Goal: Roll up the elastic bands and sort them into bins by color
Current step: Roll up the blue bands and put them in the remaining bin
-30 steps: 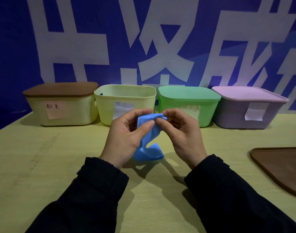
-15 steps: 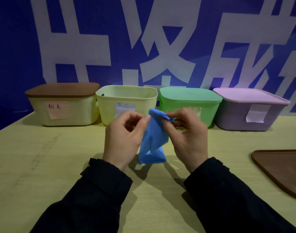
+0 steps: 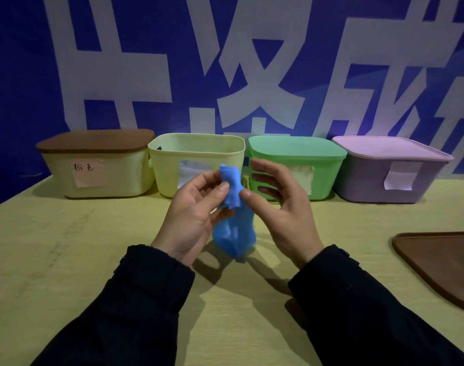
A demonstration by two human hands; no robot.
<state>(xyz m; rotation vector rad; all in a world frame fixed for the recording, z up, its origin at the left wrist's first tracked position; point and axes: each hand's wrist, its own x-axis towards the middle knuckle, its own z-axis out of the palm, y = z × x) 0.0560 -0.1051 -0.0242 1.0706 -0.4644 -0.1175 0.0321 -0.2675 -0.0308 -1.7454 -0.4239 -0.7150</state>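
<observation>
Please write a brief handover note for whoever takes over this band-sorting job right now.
Left hand: pinches the blue elastic band near its top.
Right hand: thumb touches the band, fingers spread loosely.
The band hangs unrolled above the table.
Bins: only the yellow open bin is uncovered; its brown lid lies on the right. The other three are lidded.
Left: roll the band, bin it by color.
</observation>
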